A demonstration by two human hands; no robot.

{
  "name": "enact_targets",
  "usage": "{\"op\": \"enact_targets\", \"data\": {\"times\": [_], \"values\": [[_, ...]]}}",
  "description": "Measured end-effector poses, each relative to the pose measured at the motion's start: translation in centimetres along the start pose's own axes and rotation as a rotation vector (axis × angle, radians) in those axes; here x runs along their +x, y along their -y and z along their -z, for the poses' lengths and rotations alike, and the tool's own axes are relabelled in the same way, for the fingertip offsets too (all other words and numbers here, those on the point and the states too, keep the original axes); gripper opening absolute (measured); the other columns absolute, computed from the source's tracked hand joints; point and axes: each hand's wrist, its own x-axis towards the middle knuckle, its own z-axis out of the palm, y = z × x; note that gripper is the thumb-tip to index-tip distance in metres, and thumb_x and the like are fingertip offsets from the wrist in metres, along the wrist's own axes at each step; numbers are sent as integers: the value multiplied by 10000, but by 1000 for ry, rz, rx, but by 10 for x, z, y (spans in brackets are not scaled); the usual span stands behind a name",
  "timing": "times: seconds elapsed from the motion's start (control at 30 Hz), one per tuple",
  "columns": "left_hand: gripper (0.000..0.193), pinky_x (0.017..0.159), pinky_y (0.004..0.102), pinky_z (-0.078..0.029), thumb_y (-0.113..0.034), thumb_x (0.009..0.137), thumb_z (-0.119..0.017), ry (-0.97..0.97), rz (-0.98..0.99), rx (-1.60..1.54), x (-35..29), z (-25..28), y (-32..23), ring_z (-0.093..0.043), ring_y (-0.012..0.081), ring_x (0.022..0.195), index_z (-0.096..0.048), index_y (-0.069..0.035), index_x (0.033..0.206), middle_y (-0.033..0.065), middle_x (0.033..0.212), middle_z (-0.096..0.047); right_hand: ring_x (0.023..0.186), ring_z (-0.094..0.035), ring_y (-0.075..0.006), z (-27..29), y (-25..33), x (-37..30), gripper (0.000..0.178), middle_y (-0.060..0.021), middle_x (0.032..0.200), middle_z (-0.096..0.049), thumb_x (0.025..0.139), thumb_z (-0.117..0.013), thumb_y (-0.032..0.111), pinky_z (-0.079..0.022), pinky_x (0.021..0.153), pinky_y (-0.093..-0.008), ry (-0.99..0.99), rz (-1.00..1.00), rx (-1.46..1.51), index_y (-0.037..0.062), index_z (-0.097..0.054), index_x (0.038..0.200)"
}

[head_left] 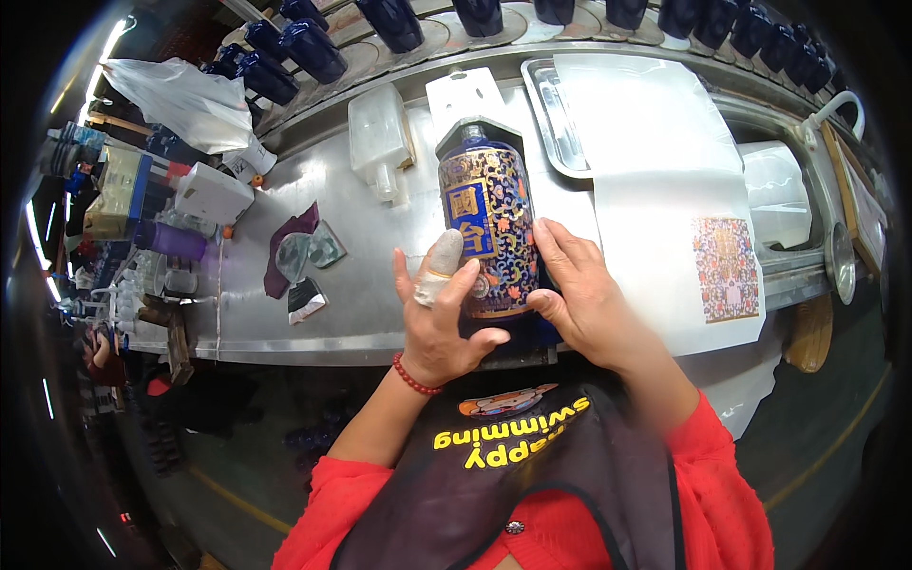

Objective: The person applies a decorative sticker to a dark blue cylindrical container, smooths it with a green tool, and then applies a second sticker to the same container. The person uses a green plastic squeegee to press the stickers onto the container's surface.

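A dark blue bottle [499, 223] with a colourful floral and gold decal lies on the metal bench, its neck pointing away from me. My left hand [439, 318] is at its lower left side, fingers spread, with a pale finger cover [443, 255] on one finger and fingertips touching the decal. Against the bottle's lower right side rests my right hand [581, 294], fingers stretched along the edge and thumb apart. Beyond the neck is a white holder [465, 95] with holes in it. A red bead bracelet [415, 376] circles my left wrist.
To the right, white paper sheets [655, 123] partly cover a metal tray [543, 95]; a printed decal [728, 271] lies on one. A clear rectangular bottle [378, 133] and purple and clear scraps [302, 252] lie left. Several blue bottles [391, 21] stand on a conveyor behind.
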Motion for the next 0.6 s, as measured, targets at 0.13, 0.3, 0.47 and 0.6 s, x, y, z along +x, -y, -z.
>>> {"op": "enact_targets", "data": {"times": [0.13,0.3,0.47,0.6], "values": [[681,1208,566,-78,-562,1026,-442,25,126,-101,16,10,15,-525,389,1318,-544,1,1396,211,1360,-597,1239,-473,-461,2,-1,9,730,-290,1500,-392,969,-633,357,-405,1076,-479,-15,-2,0,-26,-350,1522],[689,1205,572,-83,-505,1040,-456,61,146,-75,33,-1,29,-491,357,1368,-464,27,1477,207,1420,-566,1231,-474,-466,-4,0,14,740,-297,1502,-384,968,-633,366,-402,1076,-487,-7,-21,-5,-18,-340,1528],[700,1206,581,-71,-497,1038,-467,59,161,-129,33,-5,29,-494,344,1377,-442,42,1485,222,1445,-546,1220,-478,-467,-5,1,11,762,-301,1487,-395,938,-672,344,-409,1066,-495,-48,14,-30,-24,-348,1521],[699,1207,584,-68,-483,1039,-477,63,164,-139,32,-5,29,-500,346,1372,-432,52,1487,226,1445,-545,1220,-479,-468,-4,3,9,776,-305,1481,-397,914,-700,330,-413,1062,-497,-18,11,-44,-33,-362,1511]]}}
